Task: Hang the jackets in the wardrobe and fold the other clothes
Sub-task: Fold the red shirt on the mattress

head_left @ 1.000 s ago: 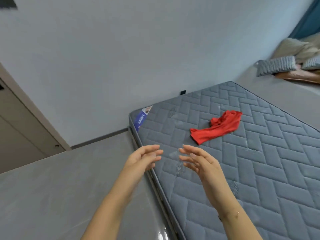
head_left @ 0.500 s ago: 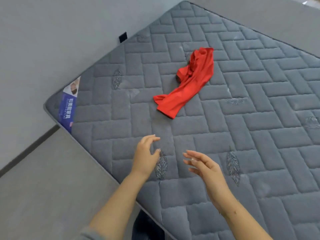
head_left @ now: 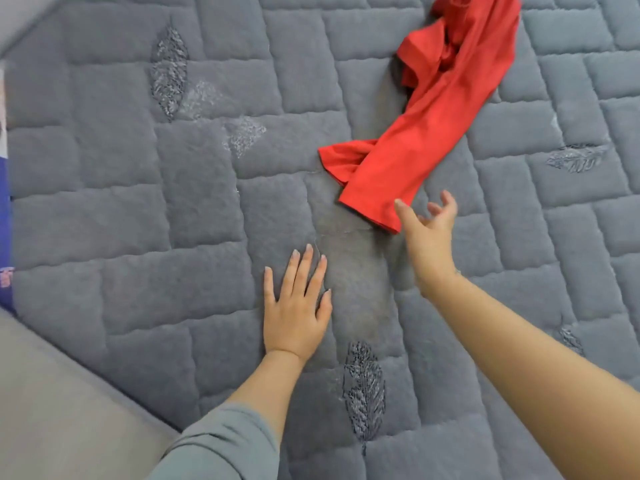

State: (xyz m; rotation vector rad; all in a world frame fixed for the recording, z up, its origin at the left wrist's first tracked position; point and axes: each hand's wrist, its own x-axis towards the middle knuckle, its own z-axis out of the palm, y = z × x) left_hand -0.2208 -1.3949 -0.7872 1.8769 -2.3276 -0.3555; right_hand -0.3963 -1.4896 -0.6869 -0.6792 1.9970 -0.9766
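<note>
Grey quilted mattress (head_left: 131,209) fills nearly the whole view, stitched in a brick pattern with embroidered leaves (head_left: 363,393), one of them just beside the left forearm and another well ahead and to the left of that hand. Left hand (head_left: 294,306) lies flat on the mattress, palm down, fingers straight and slightly spread, holding nothing. Right hand (head_left: 427,233) reaches further forward, fingers loosely spread and relaxed, gripping nothing; its thumb tip sits at the near corner of the red garment (head_left: 426,133), though contact cannot be told for sure. That garment lies crumpled on the mattress, running from the right hand forward and to the right, up to the top edge of the view.

Between the two hands the fabric is bare, with a paler worn patch. Left of the left hand stretches a broad bare run of quilting up to the mattress edge, which cuts diagonally behind and to the left of the left arm. Beyond that edge lies smooth grey floor (head_left: 52,410). A blue label (head_left: 5,202) shows at the far left border. A grey-green sleeve (head_left: 221,445) covers the left upper arm.
</note>
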